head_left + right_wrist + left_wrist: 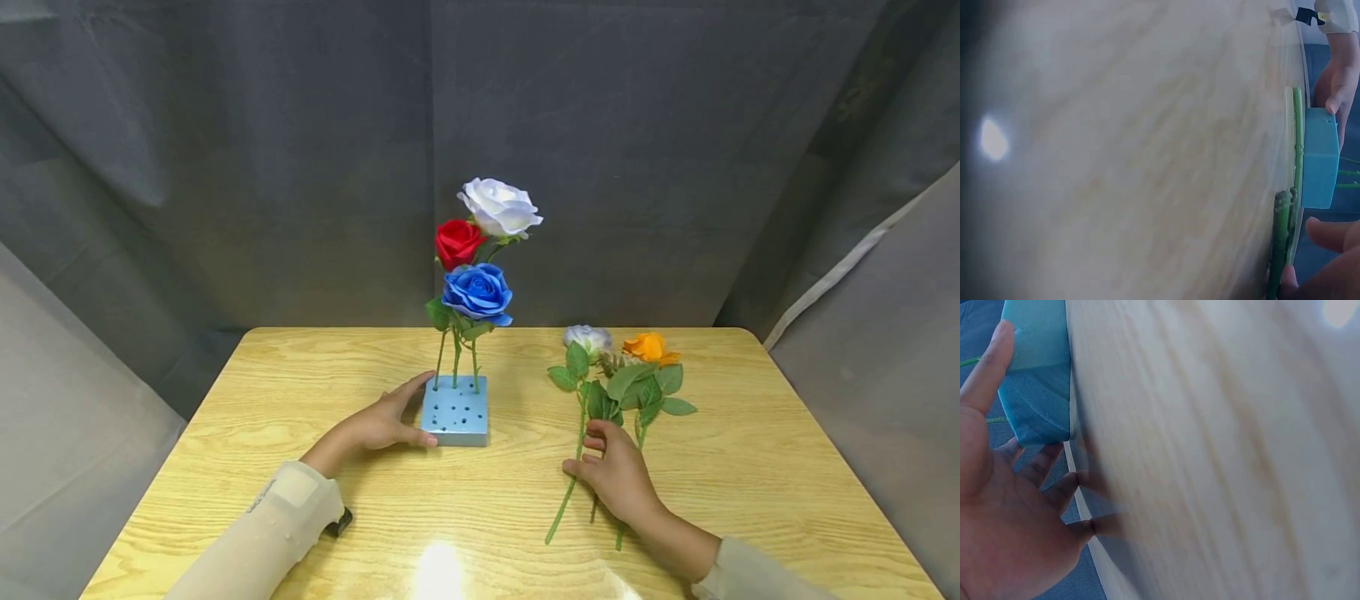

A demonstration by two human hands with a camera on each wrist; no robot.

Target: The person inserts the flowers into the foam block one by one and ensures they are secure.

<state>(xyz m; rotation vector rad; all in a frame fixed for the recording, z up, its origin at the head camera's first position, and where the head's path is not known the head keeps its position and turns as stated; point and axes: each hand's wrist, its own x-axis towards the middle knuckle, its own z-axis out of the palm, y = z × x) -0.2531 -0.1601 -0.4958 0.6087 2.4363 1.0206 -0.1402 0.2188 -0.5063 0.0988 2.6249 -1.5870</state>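
Observation:
A light blue foam block point(454, 417) with small holes in its top stands on the table, and my left hand point(384, 423) holds it from the left, thumb at the front corner and fingers behind. A white rose point(501, 208), a red rose point(457, 242) and a blue rose point(478, 293) stand upright in its back row. My right hand point(621, 477) is over several flowers lying to the right, its thumb across the stem of a pale lilac rose point(588, 337). In the right wrist view this thumb point(1325, 234) is apart from the stems, while a finger touches or nearly touches one.
Beside the lilac rose lie an orange flower point(651, 347) and a partly hidden brownish one point(613, 363), their leaves overlapping. The wooden table point(465, 517) ends at a grey cloth backdrop point(315, 167). Pale cloth hangs at both sides.

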